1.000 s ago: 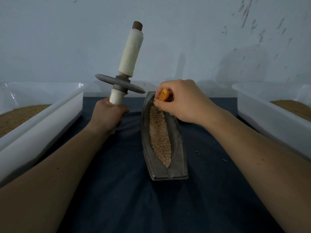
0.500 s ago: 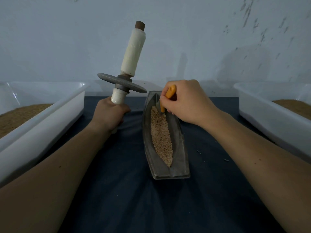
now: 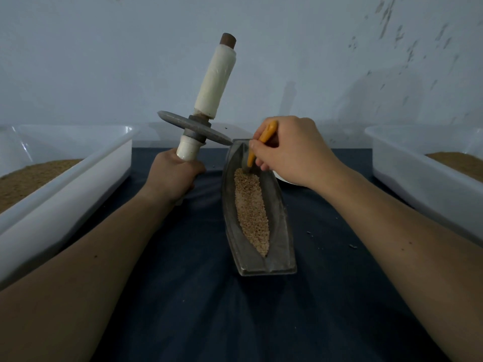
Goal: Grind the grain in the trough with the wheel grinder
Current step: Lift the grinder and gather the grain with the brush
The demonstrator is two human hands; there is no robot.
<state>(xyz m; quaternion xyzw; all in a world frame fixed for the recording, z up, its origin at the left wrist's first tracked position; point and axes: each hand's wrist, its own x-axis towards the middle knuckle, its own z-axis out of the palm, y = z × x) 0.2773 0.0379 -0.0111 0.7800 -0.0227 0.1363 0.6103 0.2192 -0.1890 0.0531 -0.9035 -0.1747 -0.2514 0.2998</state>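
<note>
both forearms reached forward; the left hand gripped the wheel grinder in a fist, the right hand pinched an orange tool.

Boat-shaped metal trough holding tan grain, disc wheel grinder raised, tilted, left of it.

Left bin, right bin hem trough; cloth lanes between open.
</note>
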